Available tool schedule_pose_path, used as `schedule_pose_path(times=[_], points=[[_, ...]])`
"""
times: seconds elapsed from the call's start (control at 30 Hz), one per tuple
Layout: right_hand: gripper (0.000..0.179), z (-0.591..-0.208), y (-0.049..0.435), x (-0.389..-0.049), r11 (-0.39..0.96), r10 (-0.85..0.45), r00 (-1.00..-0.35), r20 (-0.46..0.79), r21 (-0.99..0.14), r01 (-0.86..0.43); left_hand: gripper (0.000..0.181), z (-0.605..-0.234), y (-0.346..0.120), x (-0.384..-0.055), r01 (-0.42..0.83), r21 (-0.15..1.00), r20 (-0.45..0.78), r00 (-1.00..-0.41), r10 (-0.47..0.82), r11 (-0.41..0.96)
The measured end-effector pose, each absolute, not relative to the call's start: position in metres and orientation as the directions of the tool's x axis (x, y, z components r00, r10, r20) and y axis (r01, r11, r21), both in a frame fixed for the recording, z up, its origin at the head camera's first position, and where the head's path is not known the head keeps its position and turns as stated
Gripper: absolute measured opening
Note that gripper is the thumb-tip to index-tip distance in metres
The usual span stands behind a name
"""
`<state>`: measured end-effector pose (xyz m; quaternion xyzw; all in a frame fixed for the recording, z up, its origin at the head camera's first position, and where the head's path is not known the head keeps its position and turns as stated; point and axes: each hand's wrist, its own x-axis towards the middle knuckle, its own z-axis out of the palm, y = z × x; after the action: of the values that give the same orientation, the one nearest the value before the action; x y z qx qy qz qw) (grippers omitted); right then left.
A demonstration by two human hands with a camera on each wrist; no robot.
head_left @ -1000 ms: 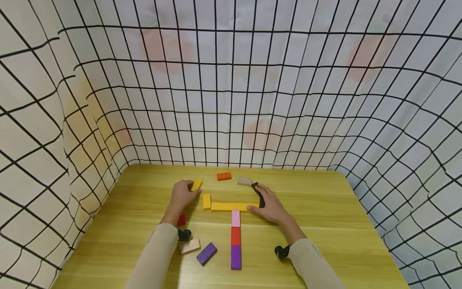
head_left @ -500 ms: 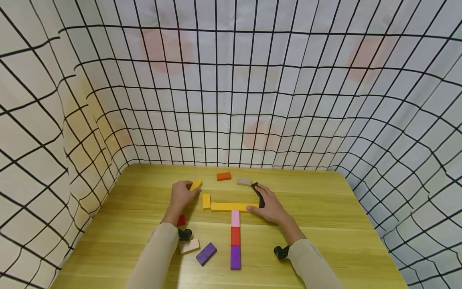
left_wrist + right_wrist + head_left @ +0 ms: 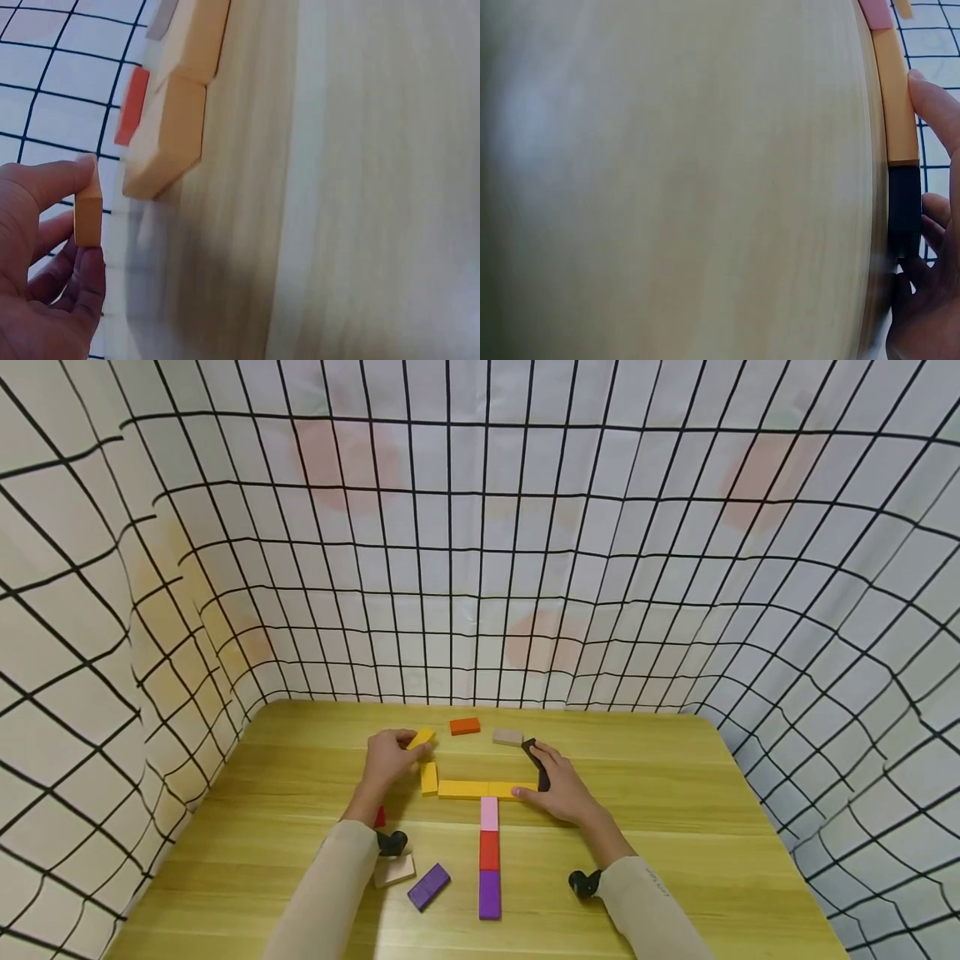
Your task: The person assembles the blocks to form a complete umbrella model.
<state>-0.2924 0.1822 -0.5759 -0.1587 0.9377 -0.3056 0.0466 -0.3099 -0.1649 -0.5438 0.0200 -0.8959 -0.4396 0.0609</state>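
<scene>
Pinching a yellow block (image 3: 423, 739), the left hand (image 3: 387, 758) holds it toward the table's (image 3: 675, 827) far edge, just beyond the short yellow piece (image 3: 429, 779) at the left end of the yellow bar (image 3: 462, 789); thumb and fingers press opposite sides, a grip that seems chosen to leave one end uncovered; whether the block touches the table I cannot tell.

Spread rather than clenched, the right hand (image 3: 560, 789) has its thumb on the bar and its fingers at the black piece (image 3: 544, 782), which meets the bar's right end; this probably steadies the joint against sliding; black runs on, slanting toward the grey block (image 3: 507, 737), though the fingers hide whether it is one piece or two.

From the bar's middle, the pink block (image 3: 489, 814), red block (image 3: 489, 850) and purple block (image 3: 490, 894) run end to end toward the near edge, likely butted so the line stays straight; the orange block (image 3: 465, 727) lies apart near the far edge; left of that line, the loose purple (image 3: 429, 887), beige block (image 3: 395, 872) and partly hidden loose red (image 3: 380, 817) lie separately, seemingly kept clear of the row.
</scene>
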Motion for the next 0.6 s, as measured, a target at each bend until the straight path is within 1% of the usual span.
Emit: schedule_pose_path(times=[0.13, 0.47, 0.6], points=[[0.100, -0.577, 0.183, -0.292, 0.765, -0.327, -0.945, 0.012, -0.584, -0.272, 0.042, -0.547, -0.160, -0.314, 0.039, 0.784, 0.102, -0.993, -0.067, 0.619], [0.100, -0.575, 0.182, -0.291, 0.769, -0.315, -0.949, 0.003, -0.585, -0.257, 0.043, -0.553, -0.146, -0.321, 0.008, 0.806, 0.060, -0.996, -0.068, 0.592], [0.099, -0.574, 0.183, -0.290, 0.771, -0.314, -0.950, 0.007, -0.582, -0.259, 0.041, -0.554, -0.139, -0.323, 0.007, 0.797, 0.049, -0.997, -0.052, 0.604]])
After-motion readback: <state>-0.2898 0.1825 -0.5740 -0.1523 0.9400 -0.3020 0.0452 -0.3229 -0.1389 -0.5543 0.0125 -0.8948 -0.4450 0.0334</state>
